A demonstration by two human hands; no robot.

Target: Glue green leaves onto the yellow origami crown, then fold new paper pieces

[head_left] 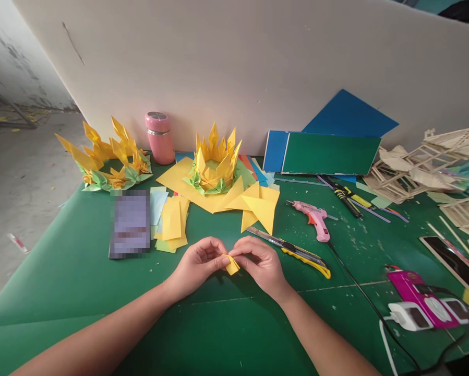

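Note:
Both my hands meet over the green table and pinch one small piece of folded yellow paper (231,265). My left hand (200,262) grips its left side between thumb and fingers. My right hand (261,263) pinches its upper right edge, the fingers curled and partly hiding it. Just right of my right hand lies a yellow utility knife (297,251) with its blade out. Beyond my hands are loose yellow paper sheets (261,206). A folded-paper crown (214,167) in yellow and green stands on more sheets behind them.
At the left are a second paper crown (112,162), a pink flask (159,138) and a pixelated tablet-like object (130,224). Small paper slips (171,219) lie nearby. To the right are a pink glue gun (314,219) with a trailing cord, a magenta power strip (422,297) and stick models (414,167).

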